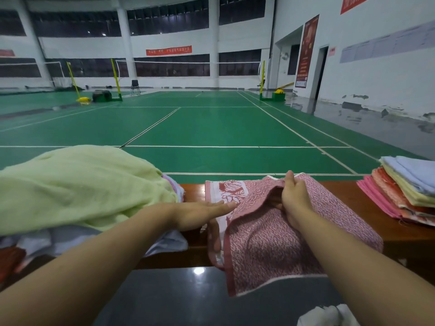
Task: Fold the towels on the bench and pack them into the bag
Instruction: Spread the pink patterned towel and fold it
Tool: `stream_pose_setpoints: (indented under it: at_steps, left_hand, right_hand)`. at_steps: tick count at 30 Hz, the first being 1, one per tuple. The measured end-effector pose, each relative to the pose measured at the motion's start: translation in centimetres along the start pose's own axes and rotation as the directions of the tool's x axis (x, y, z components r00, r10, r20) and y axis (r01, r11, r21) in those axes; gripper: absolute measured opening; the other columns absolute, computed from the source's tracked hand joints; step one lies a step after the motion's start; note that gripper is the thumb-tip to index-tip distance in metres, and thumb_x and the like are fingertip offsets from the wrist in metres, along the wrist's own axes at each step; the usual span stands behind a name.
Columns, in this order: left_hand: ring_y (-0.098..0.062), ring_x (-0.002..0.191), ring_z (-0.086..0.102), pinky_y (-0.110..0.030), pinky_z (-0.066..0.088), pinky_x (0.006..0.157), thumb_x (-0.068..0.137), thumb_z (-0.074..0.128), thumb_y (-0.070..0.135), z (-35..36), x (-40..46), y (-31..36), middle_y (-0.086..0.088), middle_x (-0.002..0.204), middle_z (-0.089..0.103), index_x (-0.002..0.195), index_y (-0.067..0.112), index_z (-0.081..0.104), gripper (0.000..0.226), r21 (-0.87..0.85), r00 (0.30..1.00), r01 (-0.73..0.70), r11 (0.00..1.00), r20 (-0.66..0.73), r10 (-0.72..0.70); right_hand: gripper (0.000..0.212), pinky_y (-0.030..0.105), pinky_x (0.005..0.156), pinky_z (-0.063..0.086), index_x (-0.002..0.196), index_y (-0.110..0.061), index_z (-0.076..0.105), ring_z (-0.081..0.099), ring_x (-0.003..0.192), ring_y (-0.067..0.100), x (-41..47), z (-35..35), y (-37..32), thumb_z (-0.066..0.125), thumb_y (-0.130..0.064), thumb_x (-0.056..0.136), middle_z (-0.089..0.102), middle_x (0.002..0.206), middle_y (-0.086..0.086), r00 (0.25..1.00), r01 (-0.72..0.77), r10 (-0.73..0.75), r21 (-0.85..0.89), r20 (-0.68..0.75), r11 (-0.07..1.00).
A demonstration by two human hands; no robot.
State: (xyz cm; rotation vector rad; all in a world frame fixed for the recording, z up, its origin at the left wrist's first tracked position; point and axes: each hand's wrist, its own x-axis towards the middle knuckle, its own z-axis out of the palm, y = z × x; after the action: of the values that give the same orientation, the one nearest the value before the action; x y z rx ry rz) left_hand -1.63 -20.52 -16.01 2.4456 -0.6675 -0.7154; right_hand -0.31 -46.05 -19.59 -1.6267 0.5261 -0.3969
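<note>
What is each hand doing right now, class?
Left hand: open, fingers straight, pressing flat on the pink towel.
Right hand: closed, gripping a fold of the pink towel.

A green badminton court (211,128) with nets (188,62), yellow posts (115,76) and a chair (135,87) (possibly folding).

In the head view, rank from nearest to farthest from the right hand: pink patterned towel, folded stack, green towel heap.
1. Pink patterned towel: gripped by the right hand.
2. Folded stack: on the bench's right end.
3. Green towel heap: far left, beyond the left hand.
</note>
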Motion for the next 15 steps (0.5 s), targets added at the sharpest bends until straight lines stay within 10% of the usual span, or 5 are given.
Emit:
stream_pose_setpoints:
  at_steps: [5,8,12,15]
  left_hand:
    - [-0.015,0.108,0.064,-0.041,0.034,0.115,0.093,0.017,0.076,-0.2,0.4,-0.3,0.003,0.104,0.076,0.128,0.002,0.063,0.094,-0.071,0.987,-0.115,0.991,-0.122,0.106]
    - [-0.018,0.112,0.06,-0.041,0.036,0.114,0.097,0.016,0.072,-0.1,1.2,-0.7,0.003,0.115,0.068,0.103,0.018,0.074,0.079,-0.007,0.986,-0.071,0.997,-0.151,0.069]
    - [-0.026,0.13,0.046,-0.047,0.031,0.115,0.103,0.028,0.06,1.0,3.0,-1.2,-0.006,0.136,0.056,0.109,0.032,0.048,0.035,0.169,0.968,0.033,0.985,-0.25,0.01]
    - [-0.022,0.125,0.049,-0.047,0.037,0.111,0.098,0.045,0.059,1.1,3.4,-1.2,-0.001,0.135,0.054,0.122,0.035,0.049,0.034,0.193,0.968,0.002,0.981,-0.246,0.047]
  right_hand:
    - [0.069,0.054,0.097,0.05,0.121,-0.031,0.039,0.062,0.104,0.031,-1.3,-0.5,-0.3,0.031,-0.087,0.083,0.061,0.116,0.011,0.965,0.192,-0.159,-0.15,0.208,0.97]
    - [0.063,0.034,0.076,0.052,0.125,-0.021,0.05,0.061,0.081,0.015,-2.5,-0.6,-1.2,0.027,-0.071,0.093,0.063,0.1,0.001,0.9,0.334,-0.206,-0.305,0.384,0.892]
    - [0.082,0.049,0.106,0.045,0.126,-0.025,0.061,0.06,0.113,0.021,-3.2,-0.5,-0.9,0.02,-0.082,0.084,0.064,0.127,0.001,0.826,0.455,-0.128,-0.515,0.549,0.726]
    - [0.073,0.041,0.097,0.044,0.131,-0.032,0.05,0.056,0.111,0.019,-3.2,-0.6,-0.1,0.02,-0.081,0.086,0.059,0.134,0.002,0.825,0.477,-0.103,-0.586,0.556,0.655]
